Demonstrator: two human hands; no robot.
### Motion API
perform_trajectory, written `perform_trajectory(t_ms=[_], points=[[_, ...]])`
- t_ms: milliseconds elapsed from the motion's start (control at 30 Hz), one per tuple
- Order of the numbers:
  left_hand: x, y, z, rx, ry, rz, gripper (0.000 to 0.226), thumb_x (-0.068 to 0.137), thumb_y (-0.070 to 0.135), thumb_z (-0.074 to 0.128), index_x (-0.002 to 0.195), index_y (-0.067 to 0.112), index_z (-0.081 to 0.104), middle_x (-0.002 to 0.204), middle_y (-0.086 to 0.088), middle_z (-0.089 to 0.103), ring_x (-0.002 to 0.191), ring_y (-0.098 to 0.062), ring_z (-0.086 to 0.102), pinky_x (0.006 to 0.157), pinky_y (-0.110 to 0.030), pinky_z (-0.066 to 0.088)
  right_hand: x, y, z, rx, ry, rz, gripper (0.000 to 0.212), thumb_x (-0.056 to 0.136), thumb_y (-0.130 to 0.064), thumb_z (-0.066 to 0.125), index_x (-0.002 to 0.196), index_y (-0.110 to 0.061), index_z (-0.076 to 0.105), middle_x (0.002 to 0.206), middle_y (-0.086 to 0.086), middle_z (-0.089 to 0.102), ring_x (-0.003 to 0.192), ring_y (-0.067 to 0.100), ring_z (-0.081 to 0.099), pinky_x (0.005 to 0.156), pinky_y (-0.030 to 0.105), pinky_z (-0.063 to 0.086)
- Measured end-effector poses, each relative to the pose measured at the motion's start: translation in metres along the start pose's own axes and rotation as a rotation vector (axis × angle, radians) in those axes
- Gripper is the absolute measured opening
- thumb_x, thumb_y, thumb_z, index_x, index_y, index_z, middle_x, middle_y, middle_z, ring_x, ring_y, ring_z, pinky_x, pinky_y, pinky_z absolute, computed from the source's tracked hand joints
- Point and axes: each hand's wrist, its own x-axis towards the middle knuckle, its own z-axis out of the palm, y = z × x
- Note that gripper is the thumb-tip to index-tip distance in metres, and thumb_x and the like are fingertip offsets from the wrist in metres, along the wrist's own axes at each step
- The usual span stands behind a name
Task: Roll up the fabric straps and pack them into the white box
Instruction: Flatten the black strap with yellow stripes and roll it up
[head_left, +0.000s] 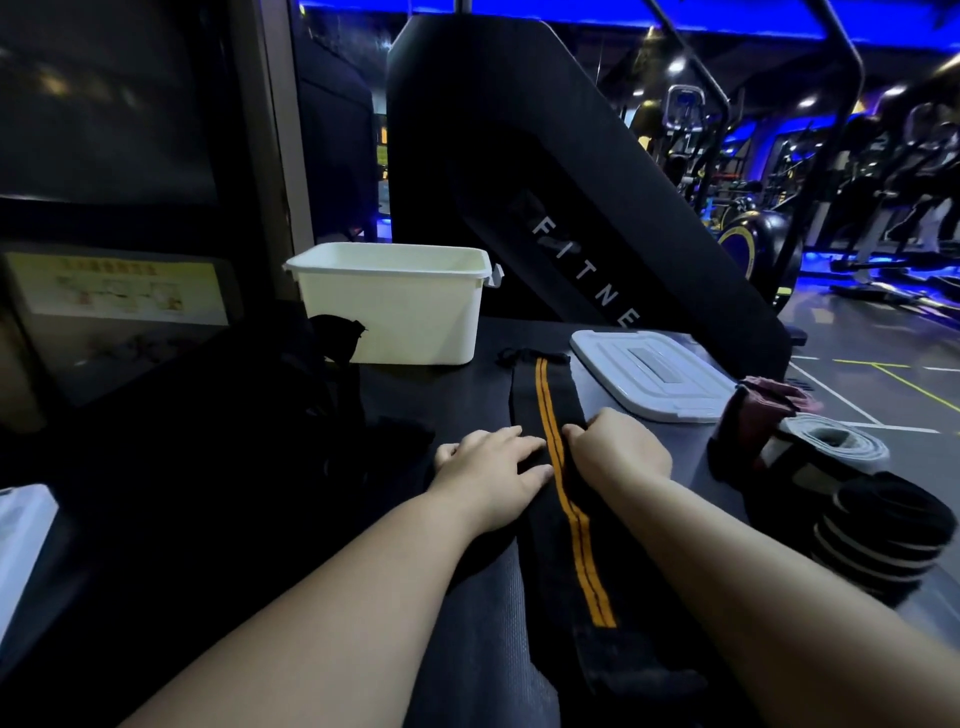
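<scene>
A dark mat (483, 675) covers the table in a dim, blue-lit gym with machines behind. The white box (395, 312) stands open, its contents out of sight, with the lid (649, 374) to its right. The orange-striped strap (550, 405) lies flat in front of the box. The left hand (488, 467) rests on it with straight fingers. The right hand (618, 449) curls on it; I cannot tell whether it pinches. Rolled straps (883, 530) lie well right of the box.

Dark table (675, 447) with white box (395, 312), lid (654, 374), flat orange-striped strap (540, 395), rolled straps (883, 535)
</scene>
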Motion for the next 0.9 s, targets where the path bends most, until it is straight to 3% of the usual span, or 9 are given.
perform_trajectory(t_ms=[133,267,333,433,500,600,733,833,900], points=[[-0.004,-0.002,0.0,0.003,-0.039,0.013,0.05,0.097,0.058,0.035,0.145,0.044,0.033,0.159,0.013,0.02,0.146,-0.014,0.013,0.115,-0.041,0.008,-0.002,0.011,-0.006,0.166,-0.007,-0.049,0.053,0.087,-0.053,0.059,0.122,-0.016,0.045,0.123,0.008,0.053,0.115,0.029,0.054,0.091,0.04,0.046],[-0.013,-0.003,-0.004,-0.047,-0.025,0.065,0.052,0.092,0.06,0.045,0.141,0.043,0.041,0.154,0.014,0.03,0.144,-0.014,0.021,0.115,-0.038,0.013,-0.016,0.032,-0.033,0.209,-0.233,-0.27,0.048,0.081,-0.055,0.068,0.109,-0.019,0.052,0.099,0.001,0.057,0.089,0.016,0.057,0.077,0.031,0.045],[-0.018,-0.007,-0.005,-0.158,-0.005,0.111,0.041,0.085,0.06,0.057,0.124,0.046,0.055,0.135,0.017,0.049,0.13,-0.013,0.039,0.111,-0.037,0.028,-0.031,0.046,-0.044,0.201,-0.332,-0.357,0.043,0.078,-0.056,0.07,0.101,-0.021,0.06,0.094,0.003,0.059,0.079,0.013,0.056,0.071,0.028,0.043],[-0.028,-0.008,-0.007,-0.277,-0.032,0.167,0.019,0.074,0.059,0.063,0.092,0.052,0.064,0.106,0.019,0.06,0.106,-0.007,0.054,0.097,-0.038,0.046,-0.054,0.064,-0.052,0.159,-0.357,-0.415,0.044,0.072,-0.061,0.073,0.1,-0.03,0.06,0.105,-0.002,0.051,0.089,0.007,0.052,0.077,0.023,0.041],[-0.036,-0.003,-0.012,-0.297,-0.049,0.185,0.015,0.076,0.052,0.068,0.091,0.048,0.068,0.098,0.019,0.061,0.1,-0.004,0.056,0.094,-0.032,0.049,-0.068,0.071,-0.053,0.13,-0.37,-0.45,0.046,0.069,-0.058,0.076,0.103,-0.033,0.057,0.105,-0.007,0.045,0.091,0.003,0.049,0.085,0.023,0.042],[-0.051,0.006,-0.016,-0.286,-0.051,0.186,0.023,0.081,0.035,0.075,0.104,0.034,0.07,0.1,0.017,0.058,0.095,-0.002,0.055,0.083,-0.016,0.044,-0.087,0.077,-0.057,0.151,-0.353,-0.514,0.043,0.07,-0.053,0.079,0.102,-0.038,0.054,0.101,-0.015,0.041,0.086,-0.003,0.045,0.087,0.022,0.042],[-0.075,0.009,-0.014,-0.335,-0.08,0.211,0.026,0.079,0.025,0.077,0.098,0.038,0.064,0.094,0.012,0.062,0.076,-0.001,0.056,0.07,-0.014,0.044,-0.114,0.087,-0.062,0.234,-0.314,-0.611,0.029,0.074,-0.04,0.081,0.093,-0.036,0.059,0.095,-0.011,0.05,0.078,0.0,0.048,0.075,0.014,0.04],[-0.093,0.01,-0.012,-0.428,-0.113,0.244,0.022,0.083,0.016,0.073,0.092,0.036,0.068,0.088,0.011,0.068,0.071,0.004,0.057,0.071,-0.011,0.045,-0.132,0.096,-0.063,0.318,-0.338,-0.711,0.025,0.077,-0.019,0.08,0.08,-0.038,0.065,0.087,-0.008,0.056,0.073,0.0,0.051,0.069,0.013,0.04],[-0.103,0.012,-0.01,-0.474,-0.124,0.261,0.021,0.084,0.012,0.072,0.091,0.032,0.07,0.093,0.008,0.072,0.081,-0.002,0.064,0.078,-0.016,0.05,-0.142,0.101,-0.064,0.365,-0.359,-0.73,0.029,0.079,-0.01,0.075,0.081,-0.038,0.068,0.084,-0.01,0.058,0.071,0.0,0.052,0.069,0.016,0.043]])
